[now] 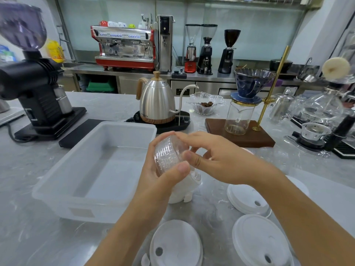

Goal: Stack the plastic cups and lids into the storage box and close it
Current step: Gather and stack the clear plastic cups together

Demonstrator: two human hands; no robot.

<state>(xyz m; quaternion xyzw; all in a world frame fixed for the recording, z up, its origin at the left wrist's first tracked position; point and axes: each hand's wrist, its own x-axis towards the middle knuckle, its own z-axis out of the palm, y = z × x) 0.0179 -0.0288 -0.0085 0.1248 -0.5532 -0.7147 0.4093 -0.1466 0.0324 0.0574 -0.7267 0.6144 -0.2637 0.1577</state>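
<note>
1. Grey marbled counter fills a café workroom, with a red espresso machine and 3 grinders along the back wall.
2. Translucent rectangular plastic storage box sits open and empty at centre left; no cover for it shows clearly.
3. Both hands are raised just beside the box's right wall. Left hand wraps a clear ribbed plastic cup lying sideways, thumb pressed on its lower side; right hand pinches the cup's far end between thumb and fingers.
4. More white plastic hangs below the left palm; whether it is cups or lids I cannot tell.
5. 3 flat white round plastic lids lie loose on the counter, near the front edge.
6. Risks, as I judge them: thin clear plastic could buckle or crack under a hard squeeze; a slick cup could slip out toward the stainless gooseneck kettle behind the box; a forearm could sweep the near lids off the counter; cups jammed crooked might stop the box shutting.
7. Writing: the kettle's base band carries lettering that seems to end "wista", not fully legible. A pale label on the box front is unreadable.
</note>
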